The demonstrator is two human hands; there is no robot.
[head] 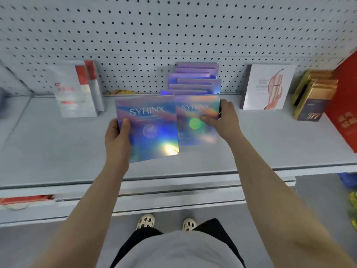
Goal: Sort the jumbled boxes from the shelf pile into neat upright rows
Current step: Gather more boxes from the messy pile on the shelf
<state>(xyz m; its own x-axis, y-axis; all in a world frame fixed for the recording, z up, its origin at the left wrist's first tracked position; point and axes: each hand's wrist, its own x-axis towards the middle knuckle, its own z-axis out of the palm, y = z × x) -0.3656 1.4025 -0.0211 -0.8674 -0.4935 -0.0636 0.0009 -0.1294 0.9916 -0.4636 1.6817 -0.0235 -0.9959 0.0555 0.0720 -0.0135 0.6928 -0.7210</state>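
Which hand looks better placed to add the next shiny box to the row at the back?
The right hand: its holographic box already stands against the row. The left hand holds its box off to the side.

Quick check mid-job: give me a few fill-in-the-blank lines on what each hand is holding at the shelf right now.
1. The left hand grips a holographic box printed with the word ____.
2. The right hand holds the ____ box of the purple row.
3. The wall behind the shelf is a ____.

Missing words: SYRINX; front; pegboard
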